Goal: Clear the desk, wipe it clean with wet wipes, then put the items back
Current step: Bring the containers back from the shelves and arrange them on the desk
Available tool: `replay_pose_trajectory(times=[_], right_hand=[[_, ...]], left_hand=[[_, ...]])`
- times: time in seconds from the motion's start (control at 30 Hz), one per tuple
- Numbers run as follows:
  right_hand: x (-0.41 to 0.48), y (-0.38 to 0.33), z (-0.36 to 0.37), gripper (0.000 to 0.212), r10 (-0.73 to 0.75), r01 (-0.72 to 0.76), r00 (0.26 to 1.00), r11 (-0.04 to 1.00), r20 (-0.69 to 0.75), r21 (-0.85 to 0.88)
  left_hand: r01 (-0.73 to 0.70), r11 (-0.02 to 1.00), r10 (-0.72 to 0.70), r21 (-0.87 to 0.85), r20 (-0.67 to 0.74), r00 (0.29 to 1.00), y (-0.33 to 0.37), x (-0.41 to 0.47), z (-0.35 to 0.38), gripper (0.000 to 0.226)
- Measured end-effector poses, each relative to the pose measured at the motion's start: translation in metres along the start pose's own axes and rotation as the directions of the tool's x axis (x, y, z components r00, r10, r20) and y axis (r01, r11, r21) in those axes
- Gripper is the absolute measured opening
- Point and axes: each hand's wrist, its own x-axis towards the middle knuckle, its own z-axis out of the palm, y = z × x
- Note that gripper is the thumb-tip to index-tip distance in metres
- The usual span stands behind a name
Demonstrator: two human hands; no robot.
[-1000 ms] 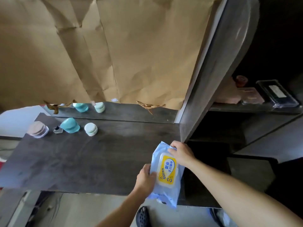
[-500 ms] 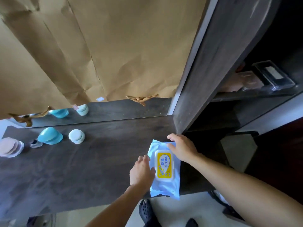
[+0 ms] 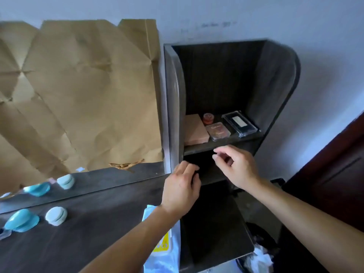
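Your left hand (image 3: 181, 189) and right hand (image 3: 235, 166) hover empty, fingers loosely curled, in front of the dark wooden shelf unit (image 3: 275, 81). The pale blue wet-wipe pack with a yellow label (image 3: 167, 261) lies at the right edge of the dark wood-grain table (image 3: 88, 239), beneath your left forearm (image 3: 137, 239); a white round jar (image 3: 56, 215) stands well apart at left.

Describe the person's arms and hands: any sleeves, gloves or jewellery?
The left hand and right hand are bare, with no gloves, rings or markings visible. The left forearm and right forearm are uncovered down to the frame edge, with no sleeve, watch or wristband showing.
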Motion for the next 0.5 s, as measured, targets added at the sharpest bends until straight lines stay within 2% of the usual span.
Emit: replay_pose_trajectory(times=[0.07,0.13,0.2,0.3,0.4,0.5], right_hand=[[0.025,0.009,-0.019,0.013,-0.103,0.099,0.989,0.994,-0.104,-0.041],[0.050,0.023,-0.035,0.017,-0.163,0.144,0.979,0.979,-0.126,-0.146],[0.068,0.038,-0.044,0.028,-0.125,0.108,0.991,0.963,-0.054,-0.247],[0.081,0.059,-0.045,0.045,-0.023,0.058,0.993,0.944,0.112,-0.326],[0.082,0.074,-0.043,0.056,0.077,0.029,0.956,0.935,0.283,-0.354],[0.072,0.087,-0.040,0.061,0.084,0.095,0.910,0.911,0.405,-0.402]], left_hand=[[-0.072,0.997,0.074,0.025,-0.068,0.995,0.020,0.025,-0.002,0.016],[-0.082,0.991,0.092,0.108,-0.085,0.992,0.034,0.048,-0.002,0.018],[-0.046,0.976,0.062,0.214,-0.072,0.995,0.039,0.069,0.004,0.021],[0.025,0.932,-0.035,0.361,0.021,0.999,0.043,0.092,0.016,0.031],[-0.003,0.886,-0.058,0.464,0.118,0.991,0.041,0.105,0.033,0.040],[-0.036,0.841,-0.072,0.539,0.178,0.981,0.037,0.109,0.046,0.050]])
